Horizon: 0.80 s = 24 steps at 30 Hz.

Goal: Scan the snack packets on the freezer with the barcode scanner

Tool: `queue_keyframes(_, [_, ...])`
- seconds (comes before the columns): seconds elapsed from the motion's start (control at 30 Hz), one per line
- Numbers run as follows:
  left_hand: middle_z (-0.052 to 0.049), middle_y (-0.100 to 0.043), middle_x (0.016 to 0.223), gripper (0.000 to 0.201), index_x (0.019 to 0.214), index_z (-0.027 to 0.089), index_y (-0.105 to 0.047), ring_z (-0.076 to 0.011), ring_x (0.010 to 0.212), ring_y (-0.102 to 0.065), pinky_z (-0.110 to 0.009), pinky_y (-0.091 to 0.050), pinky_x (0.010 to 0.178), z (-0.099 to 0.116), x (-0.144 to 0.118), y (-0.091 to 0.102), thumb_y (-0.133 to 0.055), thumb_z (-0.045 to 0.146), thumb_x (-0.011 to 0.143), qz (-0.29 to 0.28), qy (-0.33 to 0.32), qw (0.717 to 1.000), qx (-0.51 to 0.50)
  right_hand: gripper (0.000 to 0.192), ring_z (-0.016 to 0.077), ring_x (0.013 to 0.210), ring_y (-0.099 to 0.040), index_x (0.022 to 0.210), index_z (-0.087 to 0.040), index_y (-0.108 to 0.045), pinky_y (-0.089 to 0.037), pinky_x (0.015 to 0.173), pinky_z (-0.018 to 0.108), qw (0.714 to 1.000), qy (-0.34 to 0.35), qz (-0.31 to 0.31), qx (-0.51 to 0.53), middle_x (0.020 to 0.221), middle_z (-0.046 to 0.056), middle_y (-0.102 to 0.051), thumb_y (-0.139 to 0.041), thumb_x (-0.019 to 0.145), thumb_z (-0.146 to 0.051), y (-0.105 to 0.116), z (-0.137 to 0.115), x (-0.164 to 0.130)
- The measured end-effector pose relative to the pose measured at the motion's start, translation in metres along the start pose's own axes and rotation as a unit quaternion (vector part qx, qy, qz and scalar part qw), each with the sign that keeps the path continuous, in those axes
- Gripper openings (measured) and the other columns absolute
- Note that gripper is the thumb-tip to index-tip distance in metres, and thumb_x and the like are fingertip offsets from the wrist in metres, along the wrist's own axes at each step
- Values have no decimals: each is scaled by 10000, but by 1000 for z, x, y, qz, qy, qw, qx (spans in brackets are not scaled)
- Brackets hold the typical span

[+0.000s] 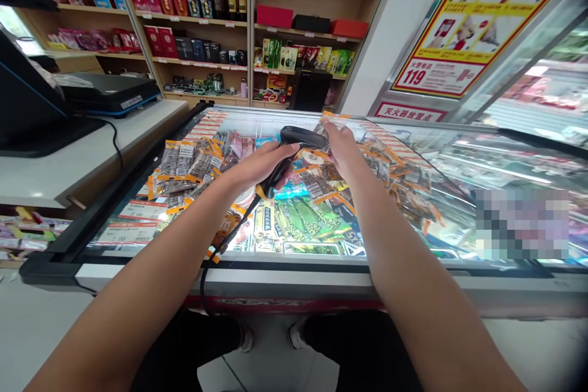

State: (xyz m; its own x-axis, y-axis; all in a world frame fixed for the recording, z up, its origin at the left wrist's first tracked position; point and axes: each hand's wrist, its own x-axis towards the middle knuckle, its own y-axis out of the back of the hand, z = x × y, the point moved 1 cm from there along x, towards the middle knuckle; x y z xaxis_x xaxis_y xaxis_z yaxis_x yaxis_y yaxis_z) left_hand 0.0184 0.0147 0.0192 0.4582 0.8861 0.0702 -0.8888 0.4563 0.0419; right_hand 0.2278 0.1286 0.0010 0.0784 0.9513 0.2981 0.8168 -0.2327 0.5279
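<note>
My left hand [271,162] is wrapped round the grip of a black barcode scanner [303,136], whose head points right. A dark cable runs from its handle down over the front edge of the glass-topped freezer [294,275]. Just right of the scanner head, my right hand [340,141] is closed on a small clear snack packet [337,115] with orange edges. Most of that packet is hidden by the fingers. Similar packets lie in a left pile [186,162] and a right pile [408,180] on the glass.
At left stands a counter [151,113] with a black weighing scale [108,89]. Shelves [197,18] of bottles and boxes line the back. Green frozen food bags [305,217] show through the glass. A red and yellow fire notice [478,18] hangs at right.
</note>
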Motion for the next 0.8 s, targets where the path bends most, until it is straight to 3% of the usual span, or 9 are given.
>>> queue_keyframes(0.13, [-31, -586, 582, 360, 737, 202, -535, -128, 409, -547, -249, -387, 408, 3, -2, -5, -571, 483, 961, -3, 2, 1000, 3, 454, 221, 799, -668, 1237, -232, -614, -552, 649, 315, 985, -102, 19, 136, 899, 49, -650, -534, 951, -574, 3, -5, -5])
queue_keyframes(0.27, [-30, -597, 599, 371, 758, 201, -545, -128, 407, -547, -253, -379, 401, -1, 0, -5, -585, 517, 949, -5, 1, 1000, 8, 432, 239, 839, -682, 1232, -235, -632, -543, 642, 320, 982, -106, 31, 155, 904, 55, -666, -580, 944, -553, 4, -11, -10])
queue_keyframes(0.37, [-19, -607, 610, 358, 804, 199, -560, -128, 412, -546, -254, -388, 408, -1, 1, -1, -592, 528, 942, -7, -8, 1000, -4, 429, 261, 871, -689, 1228, -232, -630, -550, 665, 346, 989, -68, 27, 132, 912, 65, -687, -578, 952, -557, 5, -12, -10])
queue_keyframes(0.47, [-12, -598, 593, 347, 803, 192, -563, -121, 408, -533, -250, -392, 423, 5, 0, 6, -581, 507, 948, 12, -14, 1000, -13, 470, 276, 902, -683, 1207, -215, -625, -551, 731, 370, 998, -15, 22, 53, 937, 82, -699, -617, 929, -594, 8, -9, -9])
queue_keyframes(0.57, [-12, -591, 581, 355, 797, 186, -563, -108, 393, -506, -248, -376, 429, 15, -3, 15, -583, 507, 948, 55, -16, 998, -17, 606, 303, 908, -674, 1296, -201, -578, -543, 782, 404, 995, 9, -26, -100, 984, 108, -710, -727, 850, -584, 7, -4, -12])
queue_keyframes(0.63, [-6, -582, 578, 357, 843, 186, -576, -105, 386, -489, -252, -371, 434, 21, -4, 24, -593, 527, 945, 97, -20, 995, -32, 739, 366, 1032, -658, 1388, -173, -529, -530, 857, 457, 970, 18, -64, -233, 1120, 170, -704, -798, 795, -520, 0, -4, -19])
queue_keyframes(0.7, [7, -566, 574, 351, 896, 186, -583, -102, 382, -475, -252, -371, 444, 23, -3, 32, -577, 531, 958, 139, -22, 989, -49, 802, 458, 1260, -551, 1453, -141, -497, -477, 982, 542, 936, 58, -57, -342, 1341, 248, -621, -813, 789, -462, -11, -10, -30])
queue_keyframes(0.8, [20, -550, 573, 329, 946, 183, -572, -101, 397, -484, -245, -367, 458, 23, 0, 44, -504, 501, 997, 186, -24, 980, -64, 665, 475, 1426, -395, 1467, -163, -539, -379, 1104, 606, 912, 184, -66, -361, 1521, 230, -503, -737, 873, -387, -30, -34, -55])
